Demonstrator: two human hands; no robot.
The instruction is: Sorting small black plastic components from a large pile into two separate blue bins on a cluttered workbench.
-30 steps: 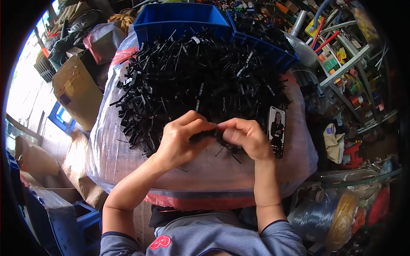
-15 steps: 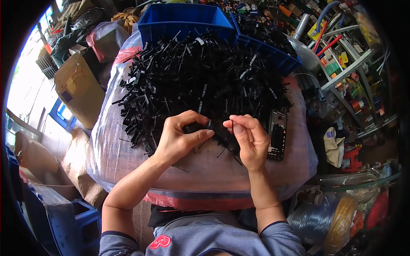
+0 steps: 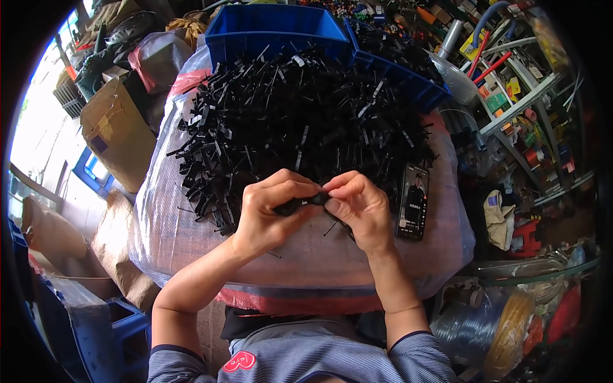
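Observation:
My left hand (image 3: 263, 214) is closed round a small black plastic part (image 3: 314, 201), its thumb and forefinger at the end toward my right hand. Thumb and fingertips of my right hand (image 3: 363, 209) are pinched together against that same end. Whatever sits between my right fingertips is hidden by them. Both hands meet over the near edge of a broad heap of black plastic parts (image 3: 287, 121), many with thin stems sticking out. Beside my right hand lies a phone (image 3: 413, 203) with its screen lit.
The heap rests on a plastic-wrapped bale (image 3: 185, 252). Behind it stand a blue bin (image 3: 278, 46) and a tilted blue bin (image 3: 402, 80) holding more black parts. A metal rack (image 3: 523, 102) is at the right, brown sacks (image 3: 118, 134) at the left, a clear-wound spool (image 3: 485, 332) at the lower right.
My right hand has moved left and brought its pinched fingertips, which showed a thin dark piece, against the black part in my left hand. The phone's screen picture has changed.

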